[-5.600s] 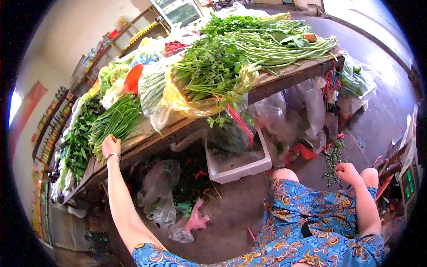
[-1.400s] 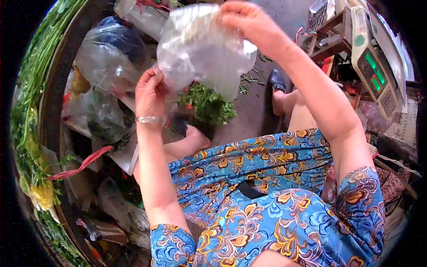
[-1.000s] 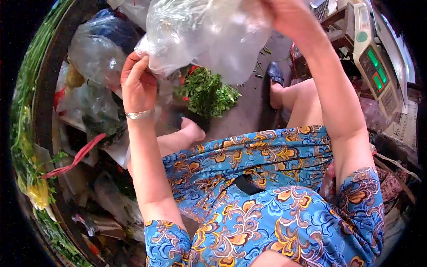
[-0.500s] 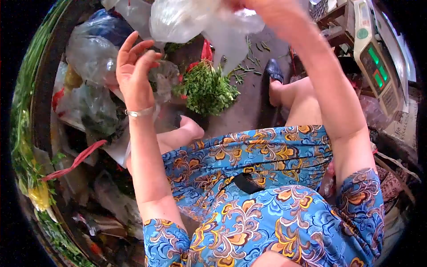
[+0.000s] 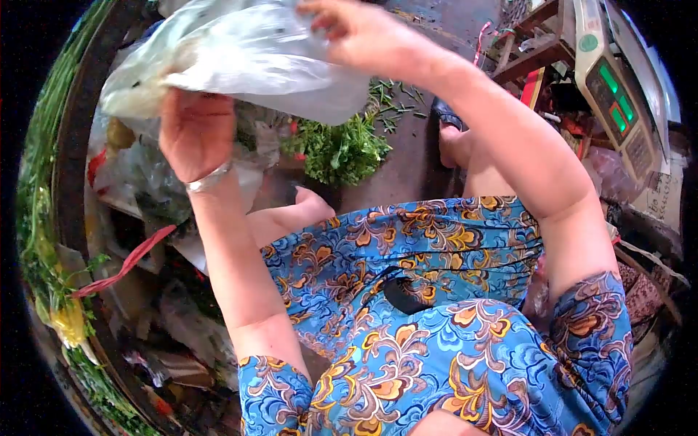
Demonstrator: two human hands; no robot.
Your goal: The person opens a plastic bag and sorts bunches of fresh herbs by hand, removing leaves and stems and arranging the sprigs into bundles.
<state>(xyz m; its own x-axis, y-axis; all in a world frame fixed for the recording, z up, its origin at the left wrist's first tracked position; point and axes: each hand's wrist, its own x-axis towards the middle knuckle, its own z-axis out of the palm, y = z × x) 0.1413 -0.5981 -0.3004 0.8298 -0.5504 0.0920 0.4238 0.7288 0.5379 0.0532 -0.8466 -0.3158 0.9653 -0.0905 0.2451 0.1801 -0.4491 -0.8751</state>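
A translucent white plastic bag (image 5: 254, 69) is spread between my two hands in the upper part of the view. My left hand (image 5: 196, 134), with a bracelet at the wrist, is closed on the bag's near left edge, its fingertips hidden by the film. My right hand (image 5: 356, 36) is at the bag's upper right, its fingers curled against the film and slightly blurred. Below the bag, on the floor, lies a bunch of leafy green herbs (image 5: 338, 152), partly covered by it.
Chopped green stems (image 5: 396, 102) are scattered on the dark floor. A digital scale (image 5: 618, 94) with lit green digits stands at right beside a wooden rack (image 5: 534, 43). Long green vegetables (image 5: 43, 160) line the left edge, with a red strip (image 5: 127, 261) nearby. Other plastic bags (image 5: 138, 171) lie at left.
My right hand has brought the plastic bag down and left. My left hand, empty and spread before, has shifted left and taken hold of the bag's edge.
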